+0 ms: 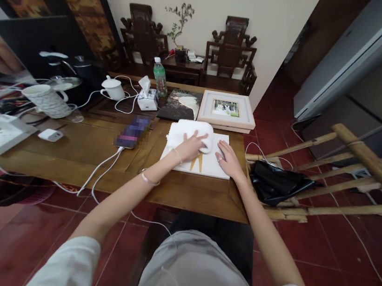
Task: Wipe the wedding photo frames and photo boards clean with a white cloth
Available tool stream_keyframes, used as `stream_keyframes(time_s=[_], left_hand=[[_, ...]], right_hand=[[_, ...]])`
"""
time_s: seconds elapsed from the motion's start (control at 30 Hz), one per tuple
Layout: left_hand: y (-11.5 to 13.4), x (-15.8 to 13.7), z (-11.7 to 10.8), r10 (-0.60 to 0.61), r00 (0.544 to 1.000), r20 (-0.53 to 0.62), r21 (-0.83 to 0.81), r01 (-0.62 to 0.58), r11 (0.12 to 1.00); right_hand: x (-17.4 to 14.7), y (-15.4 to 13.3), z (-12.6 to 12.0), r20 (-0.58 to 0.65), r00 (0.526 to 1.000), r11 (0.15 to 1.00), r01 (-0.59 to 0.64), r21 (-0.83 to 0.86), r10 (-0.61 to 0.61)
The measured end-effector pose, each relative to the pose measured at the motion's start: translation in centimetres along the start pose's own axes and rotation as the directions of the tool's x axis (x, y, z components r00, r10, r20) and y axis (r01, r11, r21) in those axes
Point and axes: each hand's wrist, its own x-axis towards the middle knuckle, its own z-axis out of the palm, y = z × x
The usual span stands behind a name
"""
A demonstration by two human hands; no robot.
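Note:
My left hand (191, 147) rests on top of a bunched white towel (187, 128), its fingers spread. Under the towel lies a flat white board (215, 167) with gold pointed shapes (196, 163) on it; the towel covers its upper left part. My right hand (229, 160) lies flat on the right side of the board, fingers stretched out, with a ring on one finger.
Behind the board are a framed picture (228, 109) and a dark picture (181, 104). Left of it lie a phone (132, 131) with cables, a tissue box (148, 100), a bottle (159, 78), cups and a power strip (4, 134). A wooden chair (335, 171) stands right.

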Motion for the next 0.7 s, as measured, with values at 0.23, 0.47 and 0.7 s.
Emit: stream_keyframes(time_s=[0.23,0.47,0.7], left_hand=[[2.6,-2.6,0.8,0.028,0.999,-0.042,0.114,-0.023,0.993],[6.2,-10.2,1.8,0.141,0.989,-0.037,0.159,-0.133,0.978],[2.2,-2.6,-1.5,0.107,0.991,-0.075,0.002,-0.107,0.994]], right_hand=[[0.1,0.1,0.2,-0.016,1.0,1.0,0.005,0.011,-0.005],[0.1,0.2,0.3,-0.028,1.0,1.0,-0.001,0.021,0.002],[0.2,0.5,0.4,-0.037,0.999,0.999,0.029,0.027,-0.028]])
